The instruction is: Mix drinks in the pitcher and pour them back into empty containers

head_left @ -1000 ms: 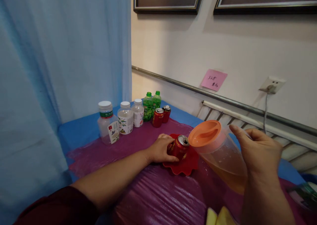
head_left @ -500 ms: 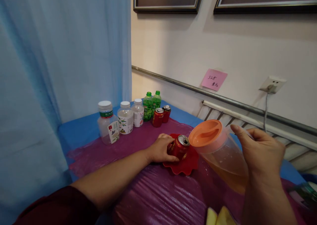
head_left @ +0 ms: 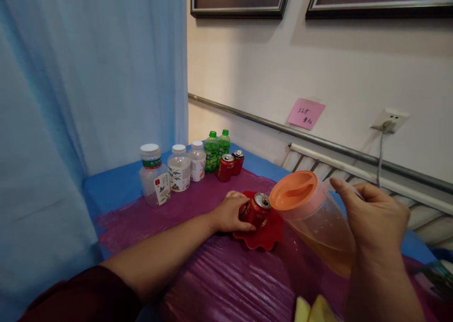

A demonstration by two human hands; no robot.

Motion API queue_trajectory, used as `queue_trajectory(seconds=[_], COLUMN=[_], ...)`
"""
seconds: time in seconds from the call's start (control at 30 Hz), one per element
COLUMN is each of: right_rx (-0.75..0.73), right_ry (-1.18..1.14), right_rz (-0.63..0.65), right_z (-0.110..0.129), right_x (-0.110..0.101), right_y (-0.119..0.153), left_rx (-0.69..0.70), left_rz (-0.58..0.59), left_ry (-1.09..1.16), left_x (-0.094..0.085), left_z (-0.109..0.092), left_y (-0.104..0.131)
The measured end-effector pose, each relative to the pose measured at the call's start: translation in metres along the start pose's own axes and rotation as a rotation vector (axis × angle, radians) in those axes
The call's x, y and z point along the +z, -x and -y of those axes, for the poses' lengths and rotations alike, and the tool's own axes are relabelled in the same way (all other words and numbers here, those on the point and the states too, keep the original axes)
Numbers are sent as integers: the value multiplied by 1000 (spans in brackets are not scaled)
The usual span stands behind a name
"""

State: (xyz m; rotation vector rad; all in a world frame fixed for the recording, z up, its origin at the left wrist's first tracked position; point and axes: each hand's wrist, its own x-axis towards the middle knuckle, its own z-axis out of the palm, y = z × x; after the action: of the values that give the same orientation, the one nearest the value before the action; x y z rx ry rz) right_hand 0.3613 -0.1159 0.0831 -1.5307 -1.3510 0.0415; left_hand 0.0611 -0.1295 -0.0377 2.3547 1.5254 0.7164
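Observation:
My left hand [head_left: 231, 212] is wrapped round a red drink can [head_left: 257, 209], its open top tilted towards the right. Under the can lies a red scalloped dish [head_left: 264, 239]. In my right hand [head_left: 377, 213] is the handle of a clear plastic pitcher [head_left: 323, 237] with an orange lid [head_left: 295, 192]. The pitcher leans left, its spout close to the can's opening, and amber liquid shows inside it. Whether any liquid passes between them I cannot tell.
Several plastic bottles, among them a white-capped bottle [head_left: 154, 175] and a green bottle [head_left: 211, 153], stand behind with two red cans [head_left: 225, 167]. Purple plastic sheet [head_left: 226, 284] covers the blue table. A yellow object [head_left: 314, 309] lies near the front; a radiator [head_left: 318, 166] lines the wall.
Almost nothing differs. My right hand and the pitcher have shifted very slightly; my left hand stays on the can.

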Motion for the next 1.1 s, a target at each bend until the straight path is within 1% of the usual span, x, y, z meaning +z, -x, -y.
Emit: queue_trajectory(seconds=[0.47,0.73,1.1], right_rx=[-3,-2,-29], right_ry=[-4,-28,-17], right_rz=[-15,5,-14], right_z=[2,5,3], right_x=[0,-1,0], right_y=[1,1,2], left_rx=[-13,-10,-25], left_rz=[1,-1,1], left_ry=[1,3,20], left_x=[0,0,0], left_z=[0,-1,-3], left_y=[0,0,0])
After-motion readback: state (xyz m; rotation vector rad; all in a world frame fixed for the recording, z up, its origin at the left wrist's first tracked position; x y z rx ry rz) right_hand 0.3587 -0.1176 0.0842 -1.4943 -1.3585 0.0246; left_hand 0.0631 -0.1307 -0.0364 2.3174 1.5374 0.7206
